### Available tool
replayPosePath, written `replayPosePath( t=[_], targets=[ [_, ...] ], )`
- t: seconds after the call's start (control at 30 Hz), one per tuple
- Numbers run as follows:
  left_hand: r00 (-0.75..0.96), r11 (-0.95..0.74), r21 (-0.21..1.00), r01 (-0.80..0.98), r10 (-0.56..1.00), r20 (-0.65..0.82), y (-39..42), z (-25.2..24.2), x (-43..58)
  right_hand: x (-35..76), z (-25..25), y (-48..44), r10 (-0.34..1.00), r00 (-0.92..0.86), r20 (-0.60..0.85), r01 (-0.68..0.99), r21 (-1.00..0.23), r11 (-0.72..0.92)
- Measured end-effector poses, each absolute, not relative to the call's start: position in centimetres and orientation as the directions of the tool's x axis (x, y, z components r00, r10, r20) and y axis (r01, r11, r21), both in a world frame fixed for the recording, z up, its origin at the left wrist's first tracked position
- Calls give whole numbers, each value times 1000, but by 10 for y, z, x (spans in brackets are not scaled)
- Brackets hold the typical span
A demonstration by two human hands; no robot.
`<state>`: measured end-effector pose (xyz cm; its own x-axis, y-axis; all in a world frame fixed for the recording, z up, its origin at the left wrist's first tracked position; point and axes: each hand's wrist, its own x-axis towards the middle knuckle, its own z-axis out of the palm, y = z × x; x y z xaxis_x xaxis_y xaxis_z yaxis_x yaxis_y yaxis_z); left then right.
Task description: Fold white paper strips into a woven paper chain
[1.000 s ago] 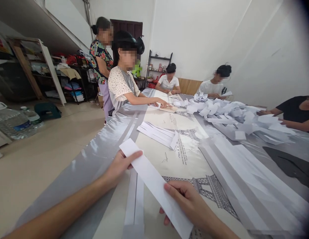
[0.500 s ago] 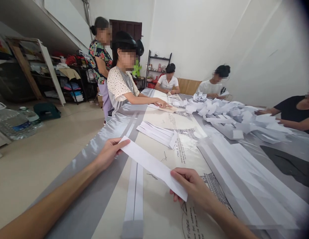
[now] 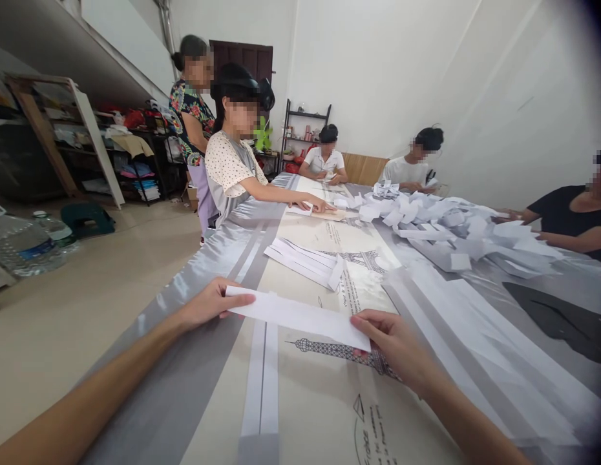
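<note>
A white paper strip (image 3: 295, 315) is stretched between my two hands above the table. My left hand (image 3: 214, 302) pinches its left end, thumb on top. At the right end, my right hand (image 3: 385, 330) grips the strip between thumb and fingers. Below it on the printed tablecloth (image 3: 310, 400) lies a long white strip with a dark line (image 3: 262, 381), its upper end hidden behind the held paper. Just beyond my hands rests a small stack of lined paper strips (image 3: 305, 261).
Large white sheets (image 3: 465, 342) lie to the right, beside a dark grey flat piece (image 3: 557, 316). A heap of cut paper (image 3: 436, 219) covers the far right of the table. Several people sit or stand around it. Plastic bottles (image 3: 24, 242) and a green stool (image 3: 87, 218) are on the floor.
The held strip has turned closer to level: my right hand has risen and moved right, my left has lowered slightly. Across the table, the nearest person's hand now has a white paper piece by it.
</note>
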<state>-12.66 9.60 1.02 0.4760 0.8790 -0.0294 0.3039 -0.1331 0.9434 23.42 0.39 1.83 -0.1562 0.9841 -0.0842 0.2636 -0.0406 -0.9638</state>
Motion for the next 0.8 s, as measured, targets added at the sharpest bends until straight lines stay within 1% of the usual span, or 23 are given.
replayPosePath(
  t=[0.17, 0.37, 0.53, 0.8],
  targets=[
    [568, -123, 940, 319, 818, -86, 89, 15, -124, 235, 15, 5, 995, -48, -85, 183, -980, -75],
    [671, -89, 933, 349, 719, -182, 83, 21, -120, 239, 13, 6, 997, 26, -73, 109, -991, -75],
    [681, -66, 928, 367, 698, -219, 84, 20, -121, 241, 8, 7, 997, 37, -71, 98, -992, -74],
    [678, -90, 927, 365, 708, -198, 84, 21, -122, 241, 11, 7, 997, 36, -67, 133, -989, -71]
  ],
)
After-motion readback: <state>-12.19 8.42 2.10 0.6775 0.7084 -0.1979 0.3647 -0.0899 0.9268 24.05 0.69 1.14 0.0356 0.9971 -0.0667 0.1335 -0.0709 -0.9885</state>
